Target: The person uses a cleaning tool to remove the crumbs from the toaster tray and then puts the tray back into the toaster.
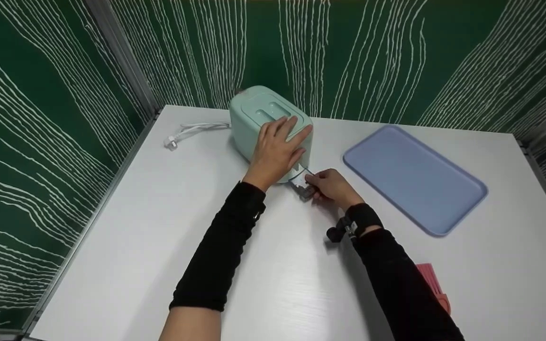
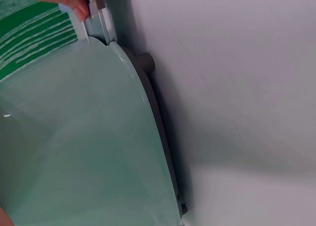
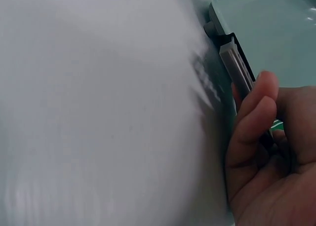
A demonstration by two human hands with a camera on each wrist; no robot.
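A mint-green toaster [image 1: 244, 124] stands at the back of the white table. My left hand [image 1: 275, 150] rests on its top near corner, fingers spread and extended. Low on the toaster's near end, a thin metal crumb tray [image 1: 301, 179] sticks partly out. The right hand [image 1: 333, 187] pinches the outer end of this tray between thumb and curled fingers. In the right wrist view, the metallic tray edge [image 3: 233, 63] lies between the fingers and the toaster's base. The left wrist view shows the toaster's side wall [image 2: 98, 132], with the tray [image 2: 102, 26] leaving its lower end.
To the right lies a blue-violet rectangular tray [image 1: 410, 177]. A white power cord [image 1: 202, 127] with a plug [image 1: 171, 142] runs left from the toaster. Partly under the right forearm is a pinkish-red brush [image 1: 430, 279]. Green walls with white lines [image 1: 263, 52] border the table's back and left.
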